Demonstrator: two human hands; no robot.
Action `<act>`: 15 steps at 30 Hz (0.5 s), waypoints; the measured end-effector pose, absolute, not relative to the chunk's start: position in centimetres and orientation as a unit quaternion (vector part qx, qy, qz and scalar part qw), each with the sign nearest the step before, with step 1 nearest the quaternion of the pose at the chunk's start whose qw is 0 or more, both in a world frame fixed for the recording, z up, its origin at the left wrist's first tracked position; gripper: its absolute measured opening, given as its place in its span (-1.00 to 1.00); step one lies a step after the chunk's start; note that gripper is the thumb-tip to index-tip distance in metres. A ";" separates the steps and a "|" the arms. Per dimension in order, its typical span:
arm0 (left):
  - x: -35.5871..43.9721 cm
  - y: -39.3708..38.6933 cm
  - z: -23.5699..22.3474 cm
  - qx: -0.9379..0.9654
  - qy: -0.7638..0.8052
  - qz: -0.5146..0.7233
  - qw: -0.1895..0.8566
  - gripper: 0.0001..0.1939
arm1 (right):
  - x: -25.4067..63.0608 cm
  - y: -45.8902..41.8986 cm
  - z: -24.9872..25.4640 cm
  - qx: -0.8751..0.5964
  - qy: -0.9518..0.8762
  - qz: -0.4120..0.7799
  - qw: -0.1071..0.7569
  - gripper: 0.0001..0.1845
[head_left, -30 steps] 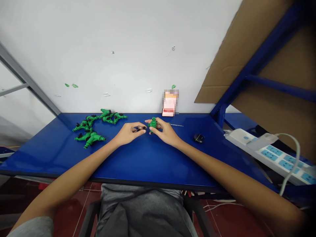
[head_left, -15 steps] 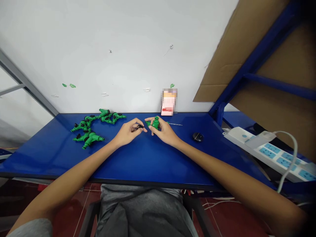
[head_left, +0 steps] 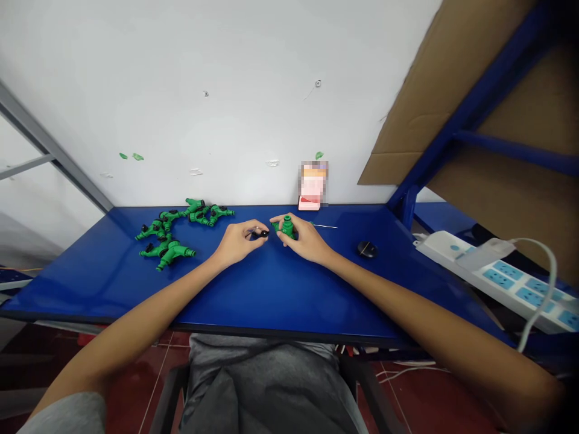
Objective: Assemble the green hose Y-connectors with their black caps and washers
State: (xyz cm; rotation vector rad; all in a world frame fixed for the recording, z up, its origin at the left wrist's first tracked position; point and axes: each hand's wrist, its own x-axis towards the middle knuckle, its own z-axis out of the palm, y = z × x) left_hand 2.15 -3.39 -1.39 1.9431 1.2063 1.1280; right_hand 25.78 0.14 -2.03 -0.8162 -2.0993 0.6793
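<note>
Over the middle of a blue tabletop (head_left: 271,289), the left hand (head_left: 237,243) pinches a small black part (head_left: 261,234) between thumb and fingers, while the right hand (head_left: 305,240), near it but apart, grasps a green fitting (head_left: 287,225) with one end pointing up. More green fittings (head_left: 173,253) with black pieces lie clustered at far left. Beyond the right hand lies a thin rod (head_left: 325,226), with a black object (head_left: 367,249) farther right and a partly blurred, lit screen (head_left: 312,187) against the wall (head_left: 253,120).
</note>
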 end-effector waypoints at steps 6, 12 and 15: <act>1.5 -2.6 -1.6 0.752 0.481 0.407 0.195 -0.84 | 26.3 -0.6 -1.4 -0.253 -0.912 0.103 0.307 -0.42; 1.4 -2.3 -1.9 0.751 0.483 0.402 0.201 -0.85 | 26.5 -0.5 -1.4 -0.266 -0.935 0.026 0.233 -0.36; 1.5 -2.5 -1.7 0.755 0.485 0.395 0.196 -0.88 | 26.6 -0.3 -1.5 -0.258 -0.939 0.013 0.226 -0.36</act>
